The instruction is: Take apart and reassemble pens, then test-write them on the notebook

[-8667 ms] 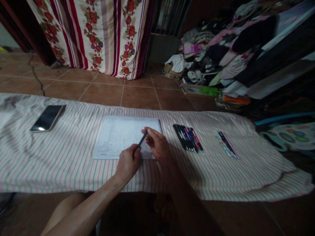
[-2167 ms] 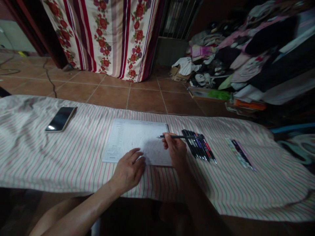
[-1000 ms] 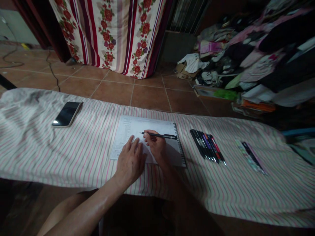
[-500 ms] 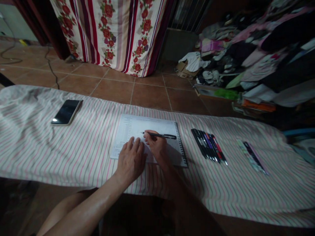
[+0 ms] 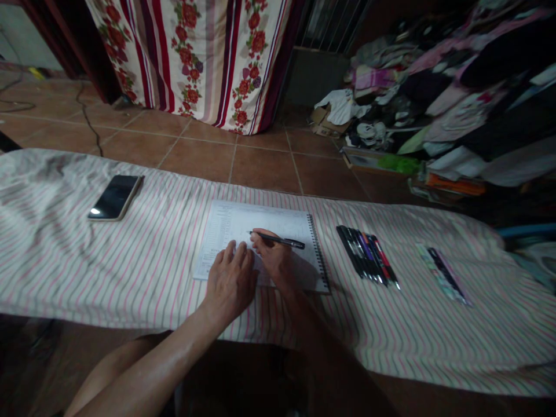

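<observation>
A spiral notebook (image 5: pixel 299 223) lies open on the striped cloth, its black coil along the right side. Fine marks cover parts of the page, too small to read. Pinched in the fingers of my right hand (image 5: pixel 274 258) is a black pen (image 5: pixel 284 240), its tip pointing left at the middle of the page. My left hand (image 5: pixel 231 277) rests flat on the lower part of the notebook, fingers stretched out and holding nothing. The two hands are close beside each other.
A row of several pens (image 5: pixel 367 255) lies right of the notebook, with a few slim stationery pieces (image 5: pixel 445 275) farther right. A smartphone (image 5: pixel 116 198) lies at the left on the striped cloth (image 5: pixel 165 249). Beyond are a floral curtain (image 5: pixel 208 63) and piled clothes (image 5: pixel 456 110).
The pen in my right hand has shifted slightly left, and its back end has tipped lower. My left hand stays on the page. The whole view has drifted a little.
</observation>
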The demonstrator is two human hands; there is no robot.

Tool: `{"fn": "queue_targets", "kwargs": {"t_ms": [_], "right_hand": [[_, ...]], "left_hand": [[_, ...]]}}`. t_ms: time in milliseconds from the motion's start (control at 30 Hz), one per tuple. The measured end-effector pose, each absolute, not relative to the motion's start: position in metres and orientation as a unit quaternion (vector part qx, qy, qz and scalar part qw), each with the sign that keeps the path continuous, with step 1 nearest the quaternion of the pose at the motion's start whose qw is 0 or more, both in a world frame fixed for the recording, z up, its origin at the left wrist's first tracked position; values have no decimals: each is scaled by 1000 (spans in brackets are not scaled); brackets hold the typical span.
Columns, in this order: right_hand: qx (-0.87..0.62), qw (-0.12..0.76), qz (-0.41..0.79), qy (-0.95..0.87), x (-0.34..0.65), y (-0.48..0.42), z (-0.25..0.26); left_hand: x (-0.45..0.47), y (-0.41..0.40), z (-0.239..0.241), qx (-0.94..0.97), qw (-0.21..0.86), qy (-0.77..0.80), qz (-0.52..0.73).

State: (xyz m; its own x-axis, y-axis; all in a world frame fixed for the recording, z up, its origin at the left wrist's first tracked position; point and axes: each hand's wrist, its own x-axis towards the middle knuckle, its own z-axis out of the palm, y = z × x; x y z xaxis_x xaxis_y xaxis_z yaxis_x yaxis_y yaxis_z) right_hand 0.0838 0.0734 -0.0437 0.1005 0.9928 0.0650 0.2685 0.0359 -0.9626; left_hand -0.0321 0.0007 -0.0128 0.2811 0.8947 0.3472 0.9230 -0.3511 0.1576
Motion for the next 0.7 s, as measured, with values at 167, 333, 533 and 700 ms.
{"fn": "queue_targets", "kwargs": {"t_ms": [167,333,533,700], "right_hand": [[-578,469,396,-538,84,73,-44],[-581,468,409,-526,83,72,-40],[-592,454,403,-530,83,74,-45],[-576,461,391,-550,84,74,-44]], "left_hand": [[-32,0,-13,-802,38,-567,-182],[-32,0,-13,-802,35,-568,-181],[-31,0,-14,-800,32,-571,-182],[-31,0,-14,-799,36,-574,-172]]}}
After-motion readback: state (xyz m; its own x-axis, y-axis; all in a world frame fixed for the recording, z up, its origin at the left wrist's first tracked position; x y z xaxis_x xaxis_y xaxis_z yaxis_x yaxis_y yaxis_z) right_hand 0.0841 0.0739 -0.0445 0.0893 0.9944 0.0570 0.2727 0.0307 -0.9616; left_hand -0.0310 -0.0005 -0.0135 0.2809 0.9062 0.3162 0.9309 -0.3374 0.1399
